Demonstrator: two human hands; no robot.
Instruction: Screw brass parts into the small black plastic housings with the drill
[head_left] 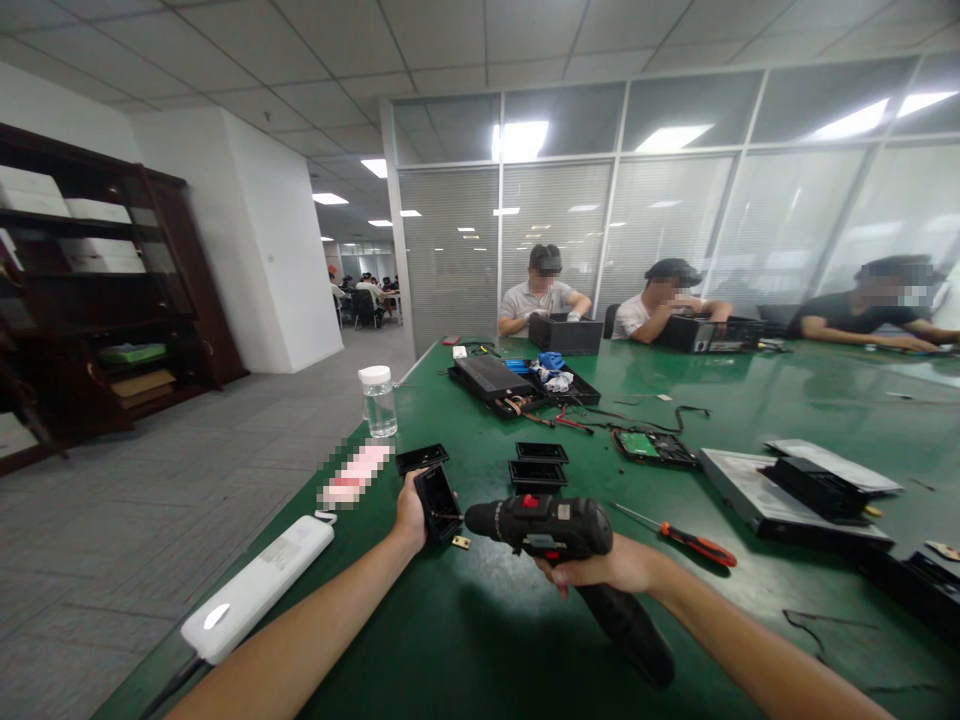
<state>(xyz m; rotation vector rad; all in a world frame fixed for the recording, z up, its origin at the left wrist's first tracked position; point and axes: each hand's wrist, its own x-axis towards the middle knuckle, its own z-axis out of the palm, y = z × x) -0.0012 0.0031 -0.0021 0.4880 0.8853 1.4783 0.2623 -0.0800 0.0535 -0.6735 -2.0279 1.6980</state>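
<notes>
My left hand (pixel 409 513) grips a small black rectangular housing (pixel 437 503), tilted so its hollow side faces me. In my right hand (pixel 600 570) is a black cordless drill (pixel 559 525), gripped by its handle. The drill's chuck points left and its tip is close to the housing's right edge; I cannot tell whether they touch. Just below the housing lies a small brass-coloured piece (pixel 461 542). Another black housing (pixel 421 458) rests behind my left hand, and further black housings (pixel 538 475) sit beyond the drill.
A screwdriver (pixel 694 545) lies right of the drill. A white power strip (pixel 259 590) and a water bottle (pixel 379 403) line the left table edge. Opened electronics (pixel 495 378), a hard drive (pixel 655 446) and a metal case (pixel 772 495) stand farther off. Several people sit across the green table (pixel 480 640).
</notes>
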